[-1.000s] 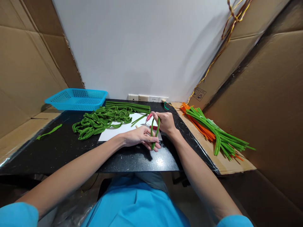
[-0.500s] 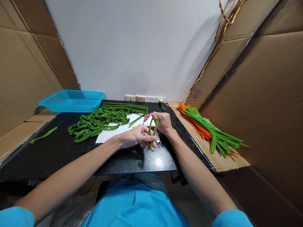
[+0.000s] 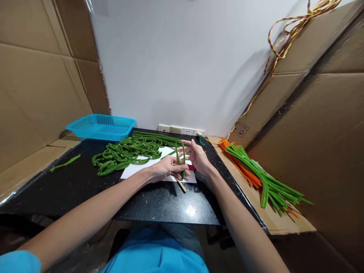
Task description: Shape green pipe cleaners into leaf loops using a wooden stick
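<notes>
My left hand (image 3: pixel 170 168) pinches the lower end of a green pipe cleaner bent into a long loop (image 3: pixel 184 152), which stands upright. My right hand (image 3: pixel 198 156) is just right of the loop with its fingers stretched out and apart; fingertips pass behind the loop, and I cannot tell if they touch it. Beneath both hands lies a white sheet (image 3: pixel 131 171). A red-handled tool (image 3: pixel 192 167) shows partly between the hands, and a thin wooden stick (image 3: pixel 181 185) pokes out below my left hand. Many bent green pipe-cleaner loops (image 3: pixel 125 153) are heaped to the left.
Straight dark green pipe cleaners (image 3: pixel 156 137) lie behind the heap. A blue basket (image 3: pixel 101 129) stands back left, near a green strip (image 3: pixel 66 163). On cardboard at the right rest bright green (image 3: pixel 264 178) and orange pipe cleaners (image 3: pixel 241 172). Sockets (image 3: pixel 176 129) line the wall.
My right hand has let go of the loop's top and spread its fingers. My left hand still holds the loop. The wooden stick has come into sight, and the view has shifted.
</notes>
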Motion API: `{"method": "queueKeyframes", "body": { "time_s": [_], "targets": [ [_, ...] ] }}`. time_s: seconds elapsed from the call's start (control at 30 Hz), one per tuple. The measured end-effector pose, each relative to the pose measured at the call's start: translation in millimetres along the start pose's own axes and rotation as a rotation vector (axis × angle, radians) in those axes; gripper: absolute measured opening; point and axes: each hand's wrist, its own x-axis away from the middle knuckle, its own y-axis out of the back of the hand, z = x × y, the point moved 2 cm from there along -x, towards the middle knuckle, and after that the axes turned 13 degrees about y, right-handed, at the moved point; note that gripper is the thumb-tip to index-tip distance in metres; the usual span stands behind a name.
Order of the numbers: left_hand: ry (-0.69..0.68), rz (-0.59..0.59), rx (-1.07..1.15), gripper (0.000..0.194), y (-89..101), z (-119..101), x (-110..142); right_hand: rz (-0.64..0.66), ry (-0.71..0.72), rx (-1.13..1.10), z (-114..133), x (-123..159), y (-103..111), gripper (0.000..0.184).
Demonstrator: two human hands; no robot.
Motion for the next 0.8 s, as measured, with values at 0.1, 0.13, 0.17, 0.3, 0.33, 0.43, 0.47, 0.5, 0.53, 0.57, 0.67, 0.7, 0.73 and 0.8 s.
{"method": "queueKeyframes", "body": {
  "time_s": [0.1,0.13,0.17,0.3,0.33,0.43,0.47,0.5,0.53,0.57,0.67,0.7,0.73,0.8],
  "targets": [
    [0.061,0.088,-0.009,0.042,-1.6,3,1,0.083,-0.088,-0.107,4,4,-10,0.051],
    [0.073,0.112,-0.006,0.042,-2.2,4,2,0.106,-0.098,-0.122,5,5,-13,0.05],
    [0.081,0.138,-0.017,0.041,-2.8,5,2,0.116,-0.101,-0.129,7,6,-14,0.047],
    [0.08,0.186,-0.042,0.039,-3.5,6,2,0.078,-0.08,-0.132,9,8,-9,0.039],
    [0.079,0.183,-0.047,0.038,-3.3,6,2,0.068,-0.074,-0.128,8,7,-8,0.039],
    [0.077,0.166,-0.062,0.038,-3.0,5,2,0.051,-0.064,-0.121,6,6,-4,0.04],
    [0.074,0.164,-0.071,0.037,-3.1,5,3,0.047,-0.064,-0.12,6,6,-3,0.04],
    [0.071,0.168,-0.085,0.037,-3.2,5,3,0.043,-0.065,-0.119,5,6,-3,0.04],
    [0.067,0.172,-0.101,0.038,-3.3,5,4,0.039,-0.067,-0.118,4,6,-2,0.04],
    [0.064,0.178,-0.116,0.038,-3.3,5,4,0.038,-0.07,-0.117,3,6,-2,0.039],
    [0.067,0.191,-0.134,0.038,-2.5,6,4,0.039,-0.084,-0.112,1,5,-2,0.037],
    [0.07,0.192,-0.129,0.038,-2.2,7,3,0.038,-0.086,-0.111,1,5,-1,0.037],
    [0.072,0.193,-0.125,0.038,-1.9,7,3,0.037,-0.086,-0.11,0,5,-1,0.036],
    [0.071,0.193,-0.123,0.038,-1.9,7,3,0.035,-0.085,-0.108,0,4,0,0.036]
  ]
}}
